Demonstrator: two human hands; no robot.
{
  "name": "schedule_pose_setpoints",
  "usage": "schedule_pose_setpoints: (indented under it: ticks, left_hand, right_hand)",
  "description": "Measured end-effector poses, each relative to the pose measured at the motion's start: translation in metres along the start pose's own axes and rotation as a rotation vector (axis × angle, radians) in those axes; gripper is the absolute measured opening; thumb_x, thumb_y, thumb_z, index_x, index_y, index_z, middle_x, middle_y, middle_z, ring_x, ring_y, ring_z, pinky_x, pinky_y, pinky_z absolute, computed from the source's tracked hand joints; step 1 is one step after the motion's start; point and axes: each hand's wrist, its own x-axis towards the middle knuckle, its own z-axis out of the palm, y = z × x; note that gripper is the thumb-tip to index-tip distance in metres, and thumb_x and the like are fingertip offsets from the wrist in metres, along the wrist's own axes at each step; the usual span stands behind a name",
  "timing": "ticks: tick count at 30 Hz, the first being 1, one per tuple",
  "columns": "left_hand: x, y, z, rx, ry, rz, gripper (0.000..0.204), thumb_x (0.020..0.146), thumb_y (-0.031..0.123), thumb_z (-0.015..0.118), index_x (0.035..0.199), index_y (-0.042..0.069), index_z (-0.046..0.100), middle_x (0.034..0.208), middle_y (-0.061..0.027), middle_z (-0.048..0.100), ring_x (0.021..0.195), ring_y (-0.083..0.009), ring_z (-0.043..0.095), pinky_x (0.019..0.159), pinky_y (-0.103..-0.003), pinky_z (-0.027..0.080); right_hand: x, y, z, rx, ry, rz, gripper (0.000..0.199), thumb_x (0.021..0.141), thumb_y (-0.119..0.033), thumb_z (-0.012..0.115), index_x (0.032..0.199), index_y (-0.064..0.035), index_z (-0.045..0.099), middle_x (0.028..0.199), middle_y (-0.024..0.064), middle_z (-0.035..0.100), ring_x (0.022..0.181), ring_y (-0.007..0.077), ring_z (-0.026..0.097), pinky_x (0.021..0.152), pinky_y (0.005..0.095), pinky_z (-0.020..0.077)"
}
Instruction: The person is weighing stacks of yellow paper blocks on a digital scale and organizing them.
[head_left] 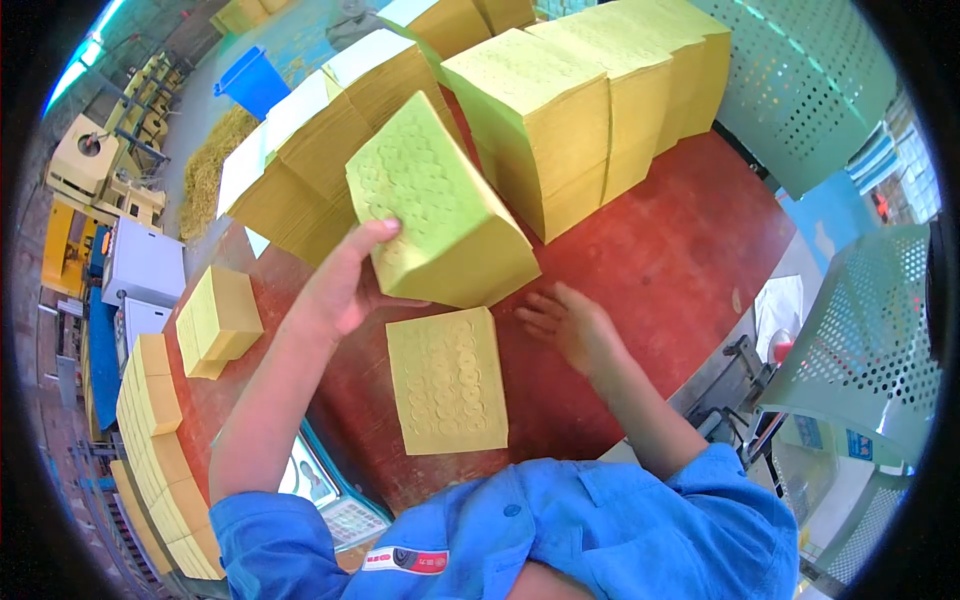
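My left hand (345, 285) is closed on a thick stack of yellow paper (440, 200), the thumb on its upper face and the fingers underneath. Raised round marks cover that face, and the stack is tilted above the red table. My right hand (578, 328) is beside the stack's lower corner, fingers stretched and holding nothing. Below the held stack, a yellow paper stack with embossed rings (447, 385) lies flat on the table, close to my body.
Tall rows of yellow paper stacks (570, 125) line the far side of the red table (670, 230). A smaller block (222, 318) sits at left, near a scale (340, 500). Perforated green chairs (860, 350) stand right; a blue bin (252, 82) is on the floor.
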Motion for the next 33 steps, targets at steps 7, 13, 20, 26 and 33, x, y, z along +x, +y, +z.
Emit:
schedule_pose_setpoints:
  ticks: [7, 13, 20, 26, 33]
  left_hand:
    - [0.011, 0.003, 0.024, 0.066, -0.008, 0.029, 0.066, 0.086, 0.041, 0.063, 0.138, 0.006, 0.04, 0.128, -0.017, 0.054, 0.113, -0.0335, 0.058, 0.082, -0.056, 0.057]
    - [0.052, 0.019, 0.022, 0.088, 0.029, 0.065, 0.067, 0.087, 0.044, 0.06, 0.138, 0.005, 0.04, 0.13, -0.0183, 0.051, 0.115, -0.0369, 0.056, 0.086, -0.059, 0.054]
    - [0.055, 0.019, 0.024, 0.128, 0.029, 0.091, 0.076, 0.085, 0.058, 0.058, 0.142, 0.011, 0.039, 0.139, -0.0166, 0.045, 0.128, -0.0362, 0.044, 0.092, -0.063, 0.048]
    - [-0.026, -0.035, 0.029, 0.117, -0.028, 0.318, 0.095, 0.084, 0.066, 0.055, 0.153, 0.016, 0.012, 0.156, -0.0132, 0.02, 0.141, -0.0347, 0.025, 0.1, -0.064, 0.036]
    - [-0.212, -0.131, -0.002, 0.106, 0.129, 0.215, 0.077, 0.093, 0.043, 0.059, 0.151, 0.005, 0.024, 0.152, -0.0129, 0.034, 0.135, -0.0212, 0.039, 0.101, -0.039, 0.041]
  right_hand:
    - [0.018, -0.001, 0.022, 0.063, -0.137, -0.031, 0.056, 0.095, -0.032, 0.052, 0.136, 0.0027, 0.038, 0.142, 0.0225, 0.039, 0.129, 0.0338, 0.043, 0.109, 0.0449, 0.0355]
    - [0.054, -0.018, 0.028, 0.042, -0.118, -0.068, 0.059, 0.096, -0.031, 0.051, 0.14, 0.0052, 0.033, 0.144, 0.0227, 0.036, 0.132, 0.0345, 0.039, 0.111, 0.0456, 0.032]
    - [0.045, -0.002, 0.011, -0.007, -0.151, -0.103, 0.06, 0.098, -0.025, 0.051, 0.144, 0.0062, 0.028, 0.147, 0.0222, 0.035, 0.132, 0.0349, 0.042, 0.109, 0.0457, 0.0361]
    - [-0.028, 0.018, -0.041, -0.1, -0.206, -0.151, 0.052, 0.096, -0.026, 0.052, 0.138, 0.0023, 0.041, 0.133, 0.0203, 0.052, 0.114, 0.0315, 0.056, 0.096, 0.0402, 0.0461]
    - [-0.118, 0.019, 0.003, -0.154, -0.438, -0.25, 0.038, 0.096, -0.024, 0.05, 0.124, 0.0002, 0.053, 0.096, 0.0078, 0.06, 0.095, 0.0197, 0.059, 0.081, 0.0329, 0.0492]
